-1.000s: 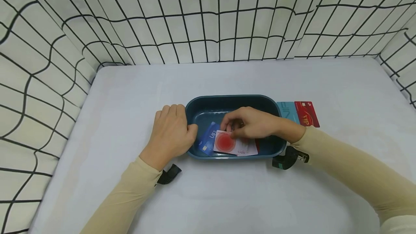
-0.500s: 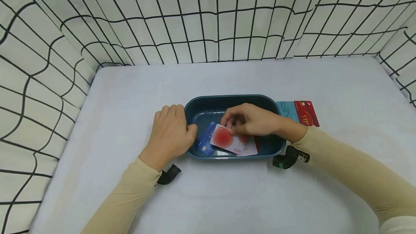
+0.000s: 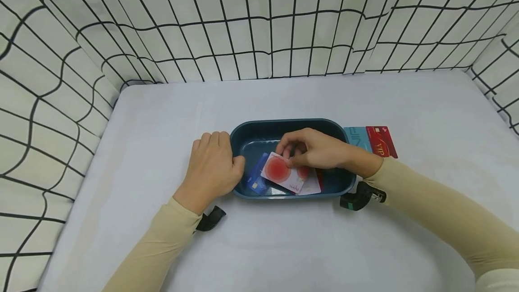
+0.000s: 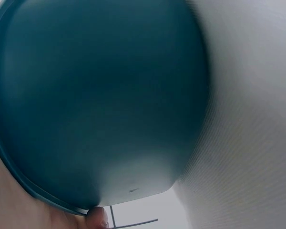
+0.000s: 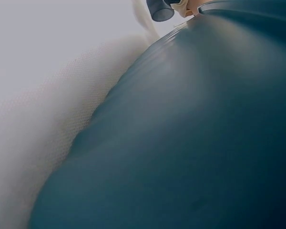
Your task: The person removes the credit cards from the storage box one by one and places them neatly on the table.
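A dark teal oblong tub (image 3: pixel 292 121) stands on the table in the head view. My left hand (image 3: pixel 215 161) grips its left end, thumb over the rim; in the left wrist view a fingertip (image 4: pixel 97 218) touches the outside below the rim. Inside the tub, my right hand (image 3: pixel 314 150) pinches a white card with a red circle (image 3: pixel 277 169) between thumb and fingers, tilted. Beneath it lie a blue card (image 3: pixel 257 179) and another pale card (image 3: pixel 312 184), both partly covered. A bit of red shows beside the pale card. The right wrist view holds mostly the tub's outer wall (image 5: pixel 181 129).
A teal and a red VIP card (image 3: pixel 382 141) lie on the table just right of the tub, the teal one (image 3: pixel 358 139) partly behind the right wrist. Black-gridded white cloth (image 3: pixel 251 35) rises behind and beside the white table (image 3: pixel 284 247).
The right hand has lifted and turned the red-circle card slightly, up and to the left, showing more of the pale card below. My left hand stays on the tub.
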Demonstrator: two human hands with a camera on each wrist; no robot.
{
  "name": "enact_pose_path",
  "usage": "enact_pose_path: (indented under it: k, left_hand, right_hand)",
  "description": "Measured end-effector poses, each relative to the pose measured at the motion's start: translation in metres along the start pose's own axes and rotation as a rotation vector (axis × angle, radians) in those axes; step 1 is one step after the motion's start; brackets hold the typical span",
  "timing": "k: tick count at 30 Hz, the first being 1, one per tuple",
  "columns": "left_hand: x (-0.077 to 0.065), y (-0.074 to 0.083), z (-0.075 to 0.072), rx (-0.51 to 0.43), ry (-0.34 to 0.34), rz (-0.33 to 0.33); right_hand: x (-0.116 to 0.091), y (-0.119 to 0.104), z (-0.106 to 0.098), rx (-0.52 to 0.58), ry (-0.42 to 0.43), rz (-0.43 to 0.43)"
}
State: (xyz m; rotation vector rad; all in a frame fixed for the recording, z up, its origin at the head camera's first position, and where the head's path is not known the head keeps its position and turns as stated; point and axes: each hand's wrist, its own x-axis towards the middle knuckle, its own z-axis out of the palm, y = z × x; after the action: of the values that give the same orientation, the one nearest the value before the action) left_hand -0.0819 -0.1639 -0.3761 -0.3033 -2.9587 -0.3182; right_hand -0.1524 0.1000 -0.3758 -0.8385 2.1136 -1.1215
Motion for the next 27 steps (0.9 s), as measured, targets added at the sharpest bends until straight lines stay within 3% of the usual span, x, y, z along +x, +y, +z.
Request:
enact_pose_path:
  k: [9,27]
  left_hand:
    - [-0.001,0.0,0.0,0.02,0.002,0.006]
    - [-0.001,0.001,-0.001,0.027,0.015,0.011]
  right_hand:
    - [-0.002,-0.003,0.001,0.029,0.028,0.024]
    - [-0.017,-0.002,-0.004,0.068,0.075,-0.037]
